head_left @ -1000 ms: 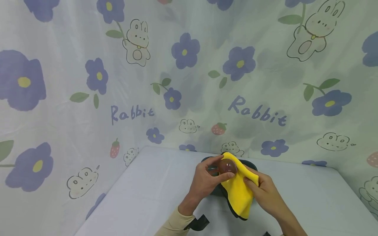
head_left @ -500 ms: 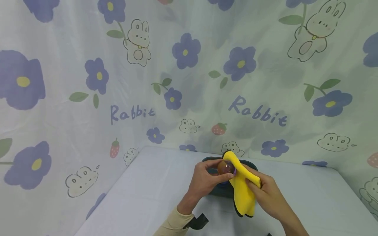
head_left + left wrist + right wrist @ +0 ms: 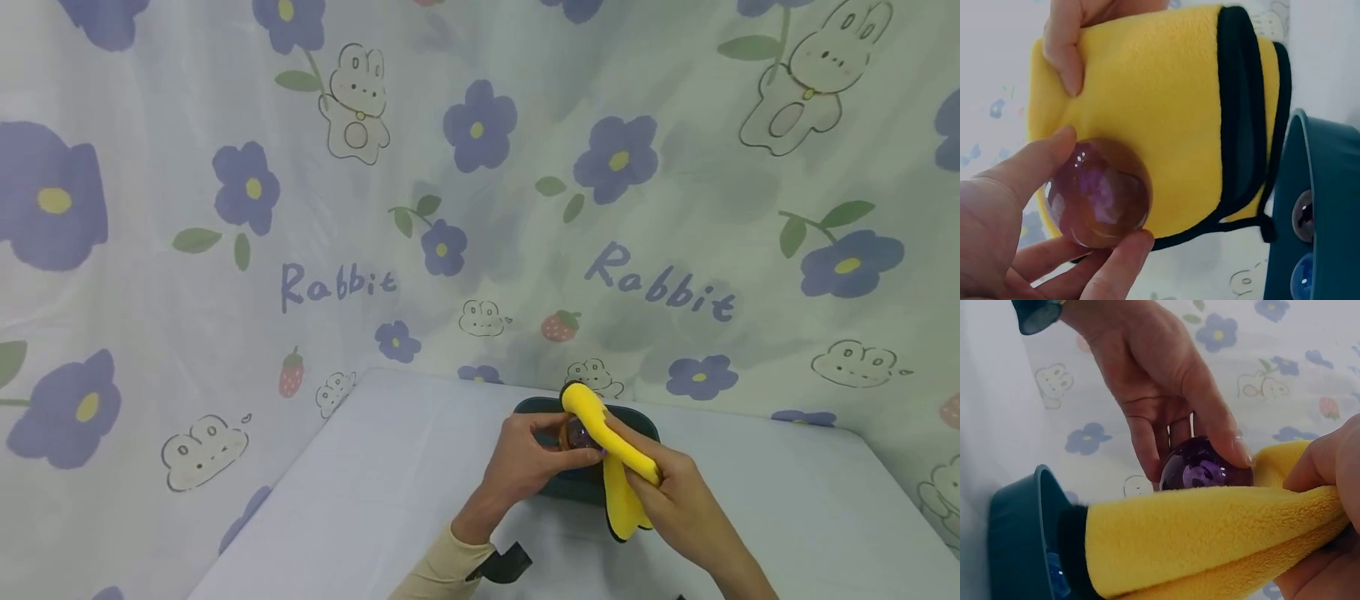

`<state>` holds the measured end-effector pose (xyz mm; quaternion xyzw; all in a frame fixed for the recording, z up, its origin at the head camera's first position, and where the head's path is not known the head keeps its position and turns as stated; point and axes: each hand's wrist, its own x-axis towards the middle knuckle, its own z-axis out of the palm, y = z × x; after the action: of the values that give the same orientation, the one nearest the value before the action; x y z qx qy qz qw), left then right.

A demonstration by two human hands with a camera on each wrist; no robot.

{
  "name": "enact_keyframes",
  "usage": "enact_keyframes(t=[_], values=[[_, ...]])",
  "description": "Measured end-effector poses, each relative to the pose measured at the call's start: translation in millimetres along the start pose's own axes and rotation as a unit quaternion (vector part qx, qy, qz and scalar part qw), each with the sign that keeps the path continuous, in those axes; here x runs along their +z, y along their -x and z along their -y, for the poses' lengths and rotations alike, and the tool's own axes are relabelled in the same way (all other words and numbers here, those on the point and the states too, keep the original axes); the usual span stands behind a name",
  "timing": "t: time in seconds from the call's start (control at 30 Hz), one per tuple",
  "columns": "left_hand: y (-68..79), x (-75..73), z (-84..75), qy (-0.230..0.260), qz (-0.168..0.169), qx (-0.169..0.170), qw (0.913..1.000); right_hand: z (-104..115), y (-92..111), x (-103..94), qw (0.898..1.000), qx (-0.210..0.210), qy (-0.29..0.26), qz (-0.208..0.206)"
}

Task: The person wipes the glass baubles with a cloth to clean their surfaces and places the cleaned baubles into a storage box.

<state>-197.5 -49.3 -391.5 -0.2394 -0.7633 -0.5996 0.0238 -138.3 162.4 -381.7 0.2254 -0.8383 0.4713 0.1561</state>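
Observation:
A glossy, see-through purple ball (image 3: pixel 1100 194) is pinched between the thumb and fingers of my left hand (image 3: pixel 521 457). In my right hand (image 3: pixel 671 483) is a folded yellow cloth (image 3: pixel 1147 106) with a dark border, gripped between thumb and fingers. The cloth lies against the ball's side, as the left wrist view shows, and part of it hangs down. From the right wrist, the cloth (image 3: pixel 1210 531) covers the lower part of the ball (image 3: pixel 1204 465). Both hands are above a dark teal bin (image 3: pixel 570 492).
Inside the bin (image 3: pixel 1335 150) a dark ball (image 3: pixel 1304 215) and a blue ball (image 3: pixel 1302 278) show in the left wrist view. The bin stands on a white-covered table (image 3: pixel 390 467). A curtain (image 3: pixel 510 242) printed with flowers and rabbits hangs behind and at the sides.
The cloth has swung round the ball's right side, its hanging part shifting right and folding narrower. The ball has turned in my left fingers, and more of the bin shows.

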Motion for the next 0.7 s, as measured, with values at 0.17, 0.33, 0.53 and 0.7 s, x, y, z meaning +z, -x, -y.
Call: enact_keyframes(t=[0.17, 0.33, 0.53, 0.7], values=[[0.3, 4.6, 2.1, -0.023, 0.01, 0.011, 0.9996, -3, 0, 0.7, 0.999, -0.041, 0.015, -0.009], [2.5, 7.9, 1.4, -0.051, 0.017, 0.038, 0.9978, -6, -1, -0.8, 0.998, -0.055, 0.019, -0.004], [4.7, 8.4, -0.2, -0.066, 0.033, 0.063, 0.9953, -10, -2, -4.7, 0.998, -0.06, -0.003, 0.012], [6.3, 7.7, -2.2, -0.07, 0.049, 0.066, 0.9942, -16, -3, -7.3, 0.998, -0.042, -0.036, 0.035]])
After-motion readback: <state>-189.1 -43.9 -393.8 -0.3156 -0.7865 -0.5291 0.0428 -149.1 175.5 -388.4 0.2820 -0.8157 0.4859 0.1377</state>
